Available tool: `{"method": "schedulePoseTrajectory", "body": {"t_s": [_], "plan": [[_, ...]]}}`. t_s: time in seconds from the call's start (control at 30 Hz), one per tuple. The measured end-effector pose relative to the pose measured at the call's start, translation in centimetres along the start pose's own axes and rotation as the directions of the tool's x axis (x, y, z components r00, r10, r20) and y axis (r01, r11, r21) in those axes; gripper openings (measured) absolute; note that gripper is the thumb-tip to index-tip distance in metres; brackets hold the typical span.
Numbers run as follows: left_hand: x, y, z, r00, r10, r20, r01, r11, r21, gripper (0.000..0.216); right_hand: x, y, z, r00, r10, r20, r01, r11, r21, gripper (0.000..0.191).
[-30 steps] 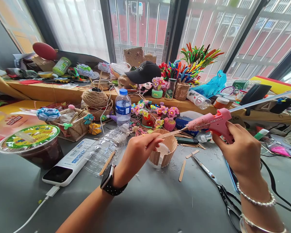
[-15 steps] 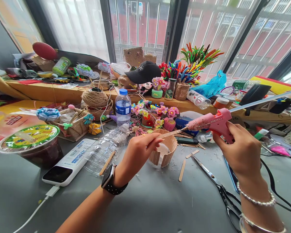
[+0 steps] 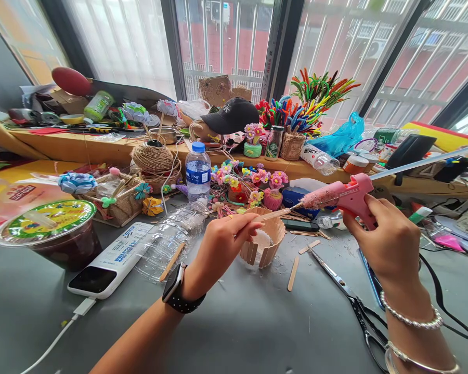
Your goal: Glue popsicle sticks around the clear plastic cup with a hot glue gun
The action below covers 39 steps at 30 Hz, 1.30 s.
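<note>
Between thumb and fingers, my left hand point(image 3: 226, 240) pinches one end of a wooden craft stick point(image 3: 273, 214), which points to the right. My right hand point(image 3: 388, 241) is wrapped round the handle of a pink hot glue gun point(image 3: 335, 197), with a long clear glue stick point(image 3: 425, 162) running out of its back. The gun's nozzle is at the far end of the craft stick; whether they touch I cannot tell. Below the stick stands a round cup point(image 3: 271, 253) walled with upright craft sticks, partly hidden by my left hand.
Scissors point(image 3: 349, 293) lie open at the right, near loose craft sticks point(image 3: 293, 274). A cut plastic bottle point(image 3: 171, 239), a white power bank point(image 3: 109, 259) and a lidded drink cup point(image 3: 58, 249) are at the left. A water bottle point(image 3: 198, 174) and craft flowers stand behind.
</note>
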<state>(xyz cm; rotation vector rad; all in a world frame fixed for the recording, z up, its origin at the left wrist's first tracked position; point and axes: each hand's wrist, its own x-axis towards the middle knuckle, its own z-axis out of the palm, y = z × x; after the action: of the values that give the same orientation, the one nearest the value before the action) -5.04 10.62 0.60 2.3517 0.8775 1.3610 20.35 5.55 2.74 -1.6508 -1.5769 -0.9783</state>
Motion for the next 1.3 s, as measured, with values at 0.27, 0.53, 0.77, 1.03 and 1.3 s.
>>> {"method": "schedulePoseTrajectory", "body": {"t_s": [0.27, 0.53, 0.77, 1.03, 1.3], "plan": [[0.1, 0.3, -0.1, 0.999, 0.036, -0.020, -0.036, 0.999, 0.026, 0.014, 0.0, 0.1, 0.1, 0.998, 0.048, -0.031, -0.050, 0.997, -0.065, 0.020], [-0.1, 0.1, 0.4, 0.996, 0.085, -0.002, -0.084, 0.988, 0.127, 0.018, 0.3, -2.0, -1.4, 0.985, 0.068, -0.156, -0.059, 0.996, 0.061, 0.029], [-0.2, 0.1, 0.7, 0.995, 0.094, 0.044, -0.100, 0.984, 0.145, 0.015, -0.5, -3.7, -0.9, 0.994, -0.063, -0.088, 0.070, 0.995, 0.075, 0.028], [-0.1, 0.0, 0.6, 0.995, 0.089, 0.052, -0.095, 0.987, 0.133, 0.016, -0.8, -3.7, -0.7, 0.997, -0.063, -0.038, 0.066, 0.994, 0.088, 0.028], [-0.2, 0.1, 0.6, 0.994, 0.104, 0.040, -0.109, 0.983, 0.144, 0.016, -0.8, -3.7, -0.6, 0.994, -0.094, -0.051, 0.098, 0.992, 0.075, 0.027]]}}
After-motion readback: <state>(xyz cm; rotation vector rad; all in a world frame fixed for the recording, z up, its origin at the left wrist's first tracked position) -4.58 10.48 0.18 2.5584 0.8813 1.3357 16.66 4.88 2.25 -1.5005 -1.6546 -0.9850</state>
